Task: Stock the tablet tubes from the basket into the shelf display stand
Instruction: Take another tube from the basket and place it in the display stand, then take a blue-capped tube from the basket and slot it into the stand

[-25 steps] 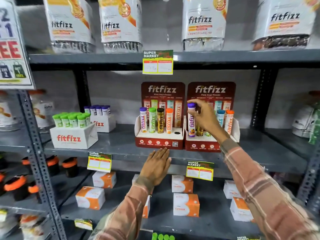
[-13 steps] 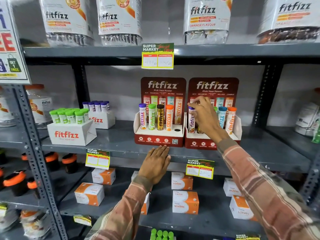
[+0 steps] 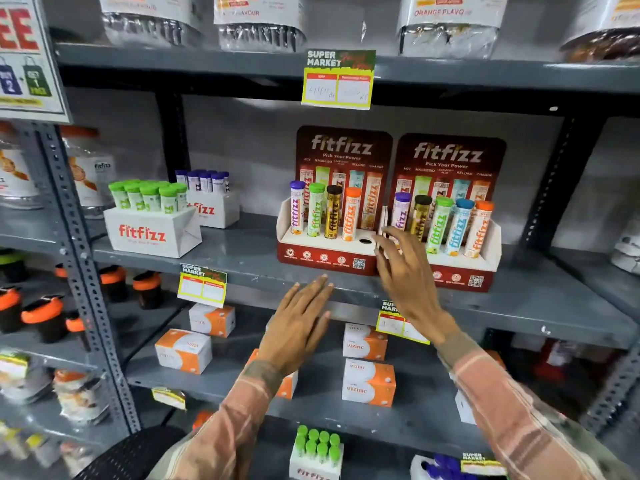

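Observation:
Two red fitfizz display stands sit side by side on the middle shelf. The left stand [image 3: 325,258] holds several upright tubes and has one empty hole [image 3: 365,241] at its right end. The right stand [image 3: 460,271] holds several tubes, with a purple-capped tube [image 3: 401,211] at its left end. My right hand [image 3: 403,271] hovers open in front of the gap between the stands, holding nothing. My left hand [image 3: 299,327] rests flat against the shelf's front edge [image 3: 256,277], fingers spread. A black mesh basket [image 3: 135,452] shows at the bottom left.
White fitfizz boxes with green-capped tubes [image 3: 152,216] and purple-capped tubes [image 3: 207,199] stand to the left on the same shelf. Orange-white vizinc cartons [image 3: 367,388] lie on the shelf below. Price tags [image 3: 337,79] hang from shelf edges. A slotted grey upright [image 3: 86,271] stands at left.
My right hand has let go of the purple-capped tube, now seated in the right stand, and has drawn back and down, open. The camera has moved closer. My left hand has stayed on the shelf edge.

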